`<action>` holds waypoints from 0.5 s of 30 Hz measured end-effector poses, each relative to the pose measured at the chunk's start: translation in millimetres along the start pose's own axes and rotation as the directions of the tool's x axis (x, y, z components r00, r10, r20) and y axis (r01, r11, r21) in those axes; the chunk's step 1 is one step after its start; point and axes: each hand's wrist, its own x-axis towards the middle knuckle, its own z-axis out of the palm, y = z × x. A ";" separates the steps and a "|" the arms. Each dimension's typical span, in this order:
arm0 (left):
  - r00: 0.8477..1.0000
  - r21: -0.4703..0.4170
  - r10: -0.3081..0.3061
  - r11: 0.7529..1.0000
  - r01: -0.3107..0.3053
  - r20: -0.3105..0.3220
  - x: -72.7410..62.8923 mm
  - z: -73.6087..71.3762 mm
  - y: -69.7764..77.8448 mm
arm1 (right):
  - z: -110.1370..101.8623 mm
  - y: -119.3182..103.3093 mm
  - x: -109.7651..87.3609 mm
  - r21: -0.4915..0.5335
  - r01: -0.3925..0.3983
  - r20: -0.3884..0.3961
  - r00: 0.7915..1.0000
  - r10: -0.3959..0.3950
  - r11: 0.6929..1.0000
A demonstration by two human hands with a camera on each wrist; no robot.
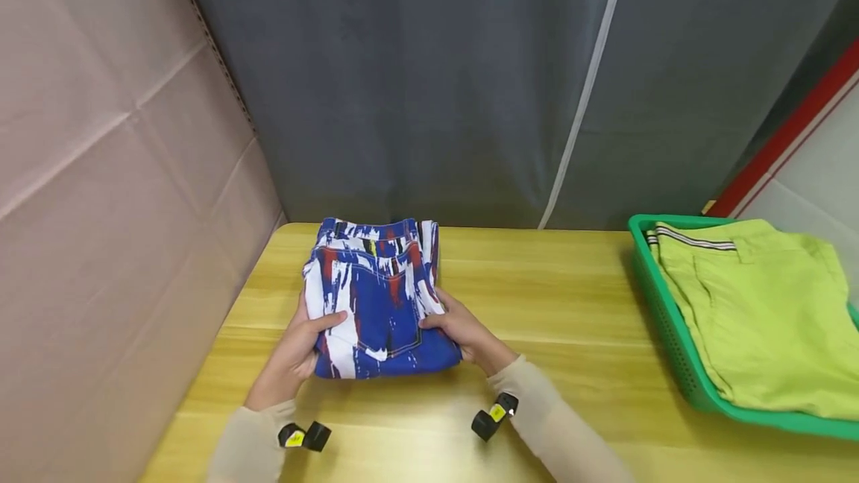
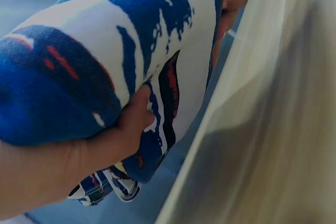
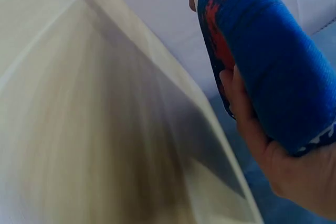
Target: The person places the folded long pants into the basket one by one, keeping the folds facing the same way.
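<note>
A folded pair of jeans (image 1: 382, 304), blue and white with red streaks, is held between both hands above the table, back pocket facing up and waistband toward the curtain. My left hand (image 1: 298, 341) grips its left side, thumb on top and fingers underneath. On the opposite side my right hand (image 1: 463, 326) grips the jeans the same way. In the left wrist view, fingers (image 2: 134, 124) press into the underside of the thick folded bundle. The right wrist view shows fingers (image 3: 244, 103) curled under the blue fold.
A green plastic basket (image 1: 678, 341) stands at the right, holding yellow-green folded trousers (image 1: 772, 311). Behind the wooden table (image 1: 537, 297) hangs a dark grey curtain (image 1: 429, 80). A pale fabric wall (image 1: 121, 215) borders the left side.
</note>
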 end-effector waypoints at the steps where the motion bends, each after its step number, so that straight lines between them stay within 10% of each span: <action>1: 1.000 0.000 0.007 1.000 -0.007 0.010 1.2 5.2 1.5 | -3.4 -3.8 -2.9 -0.004 0.004 -0.007 1.000 -0.004 1.000; 15: 0.983 -0.024 0.031 0.999 -0.027 0.182 5.7 62.1 -1.1 | -50.4 -36.0 -44.5 -0.139 0.032 -0.031 0.999 -0.036 0.990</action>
